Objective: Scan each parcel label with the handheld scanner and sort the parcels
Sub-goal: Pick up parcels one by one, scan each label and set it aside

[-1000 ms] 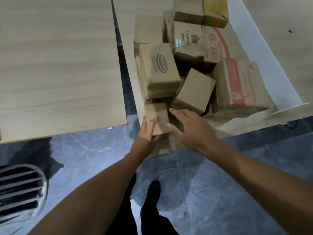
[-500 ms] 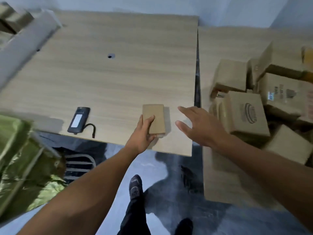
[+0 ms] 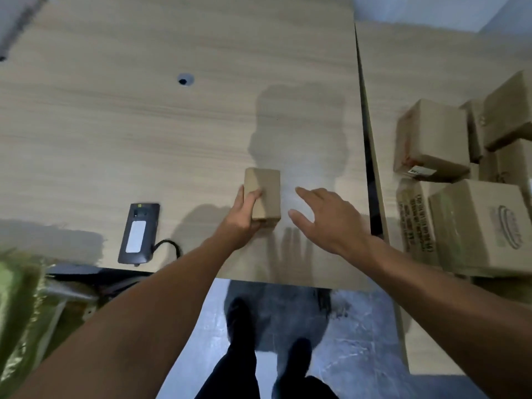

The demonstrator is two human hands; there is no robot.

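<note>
Now the left hand (image 3: 244, 218) grips a small cardboard parcel (image 3: 263, 192) on the table (image 3: 144, 125); the right hand (image 3: 325, 217) hovers beside it, fingers spread; next, likely fetching the handheld scanner (image 3: 138, 233) at lower left.

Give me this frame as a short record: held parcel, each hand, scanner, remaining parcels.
held parcel: small box, plain cardboard, no label visible on top, over the left table
left hand: grips the small box at its near left side
right hand: open, right of the box, not touching
scanner: lying on the left table, untouched
remaining parcels: other parcels piled on the right table
</note>
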